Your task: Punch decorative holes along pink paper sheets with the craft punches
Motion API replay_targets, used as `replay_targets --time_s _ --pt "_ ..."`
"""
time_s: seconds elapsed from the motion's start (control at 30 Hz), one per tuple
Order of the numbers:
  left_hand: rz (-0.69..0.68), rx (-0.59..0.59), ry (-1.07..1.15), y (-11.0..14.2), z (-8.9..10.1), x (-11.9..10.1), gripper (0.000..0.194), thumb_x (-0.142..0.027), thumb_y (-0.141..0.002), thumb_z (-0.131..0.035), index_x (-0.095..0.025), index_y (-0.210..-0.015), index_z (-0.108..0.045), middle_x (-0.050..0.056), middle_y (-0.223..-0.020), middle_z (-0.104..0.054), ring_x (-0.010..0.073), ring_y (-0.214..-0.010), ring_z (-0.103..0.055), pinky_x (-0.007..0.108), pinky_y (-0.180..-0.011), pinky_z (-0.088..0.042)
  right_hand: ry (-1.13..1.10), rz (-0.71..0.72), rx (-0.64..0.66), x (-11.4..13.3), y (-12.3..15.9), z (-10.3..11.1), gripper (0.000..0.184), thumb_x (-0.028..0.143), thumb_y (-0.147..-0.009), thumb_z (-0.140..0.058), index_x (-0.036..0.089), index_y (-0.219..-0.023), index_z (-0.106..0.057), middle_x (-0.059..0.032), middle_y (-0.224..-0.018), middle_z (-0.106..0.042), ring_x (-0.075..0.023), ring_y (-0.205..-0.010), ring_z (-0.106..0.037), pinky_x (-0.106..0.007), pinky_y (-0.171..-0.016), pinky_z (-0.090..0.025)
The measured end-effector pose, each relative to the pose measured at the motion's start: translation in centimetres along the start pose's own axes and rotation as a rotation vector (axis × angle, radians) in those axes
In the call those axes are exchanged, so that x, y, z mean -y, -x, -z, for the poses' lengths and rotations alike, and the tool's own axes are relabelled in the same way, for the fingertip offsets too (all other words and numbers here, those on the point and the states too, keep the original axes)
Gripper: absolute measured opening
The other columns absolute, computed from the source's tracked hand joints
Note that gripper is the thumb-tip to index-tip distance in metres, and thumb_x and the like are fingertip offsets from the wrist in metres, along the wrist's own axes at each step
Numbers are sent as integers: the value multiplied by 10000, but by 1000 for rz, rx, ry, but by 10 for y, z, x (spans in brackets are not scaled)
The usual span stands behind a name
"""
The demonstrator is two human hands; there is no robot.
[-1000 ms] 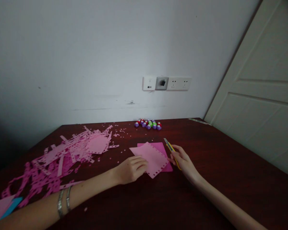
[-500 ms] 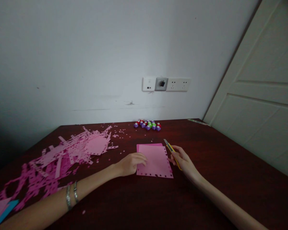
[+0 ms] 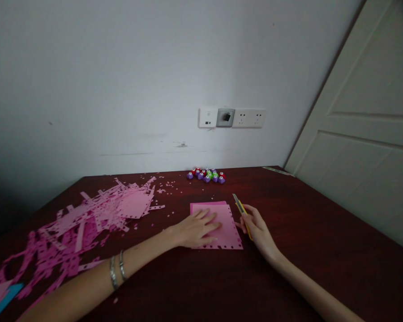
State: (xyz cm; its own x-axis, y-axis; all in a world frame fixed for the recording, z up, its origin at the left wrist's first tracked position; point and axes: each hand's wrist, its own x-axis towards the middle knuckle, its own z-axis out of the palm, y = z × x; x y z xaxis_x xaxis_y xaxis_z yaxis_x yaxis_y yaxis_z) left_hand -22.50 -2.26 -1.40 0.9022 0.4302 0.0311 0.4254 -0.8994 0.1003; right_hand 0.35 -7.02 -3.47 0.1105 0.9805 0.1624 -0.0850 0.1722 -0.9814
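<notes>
Light pink paper (image 3: 226, 223) with punched holes along its right and bottom edges lies on the table, over a darker pink sheet (image 3: 218, 203) that peeks out at the top. Flat on the paper rests my left hand (image 3: 199, 229), its fingers spread across the left half. My right hand (image 3: 255, 226) is closed around a yellow utility knife (image 3: 242, 210) just right of the paper. The knife's blade points up and slightly left, apart from the paper.
A heap of pink paper strips and scraps (image 3: 100, 214) covers the table's left side, with punched dots beyond. Several small purple, red and green craft punches (image 3: 206, 175) stand by the wall. Pink and blue sheets (image 3: 3, 297) lie at the lower left. A ruler-like strip (image 3: 278, 171) lies at the back right.
My left hand has moved right from the paper's left edge and spread its fingers flat on it. My right hand with the knife has shifted only slightly.
</notes>
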Motion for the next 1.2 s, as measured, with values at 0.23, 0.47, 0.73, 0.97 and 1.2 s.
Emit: replay_targets --time_s 0.23,0.47,0.73,0.97,1.2 --pt "45 -68 -19 5 -3 -3 547 -501 -912 -249 -195 -1360 -324 117 -1448 -249 296 -1342 -144 469 -1080 -114 79 6 10 -1 8 -1 464 489 -803 -517 217 -1160 -396 65 -606 -454 -92 -499 -407 -379 -770 -487" --pt "445 -264 164 0 -11 7 685 -571 -871 -289 -113 -1380 -255 193 -1455 -176 343 -1344 -69 534 -1053 -129 125 41 5 10 9 -1 435 490 -816 -499 236 -1160 -420 67 -621 -431 -85 -494 -389 -371 -820 -482" --pt "538 -233 268 -9 -25 14 819 -606 -823 -361 -43 -1385 -167 255 -1439 -160 350 -1342 -63 522 -1047 -172 242 23 73 4 7 1 420 467 -848 -448 218 -1182 -393 36 -670 -453 -112 -545 -430 -300 -643 -473" --pt "498 -242 275 -15 -18 16 689 -472 -839 -427 -54 -1354 -243 230 -1409 -256 332 -1326 -158 489 -1054 -191 320 46 76 5 6 2 411 467 -857 -414 204 -1171 -387 25 -687 -470 -123 -546 -440 -265 -550 -414" --pt "478 -379 180 -11 -17 19 663 -459 -779 -527 -104 -1302 -330 178 -1294 -404 315 -1246 -296 493 -1034 -229 377 56 71 8 8 0 435 468 -845 -417 200 -1186 -389 22 -691 -477 -142 -572 -453 -271 -572 -400"
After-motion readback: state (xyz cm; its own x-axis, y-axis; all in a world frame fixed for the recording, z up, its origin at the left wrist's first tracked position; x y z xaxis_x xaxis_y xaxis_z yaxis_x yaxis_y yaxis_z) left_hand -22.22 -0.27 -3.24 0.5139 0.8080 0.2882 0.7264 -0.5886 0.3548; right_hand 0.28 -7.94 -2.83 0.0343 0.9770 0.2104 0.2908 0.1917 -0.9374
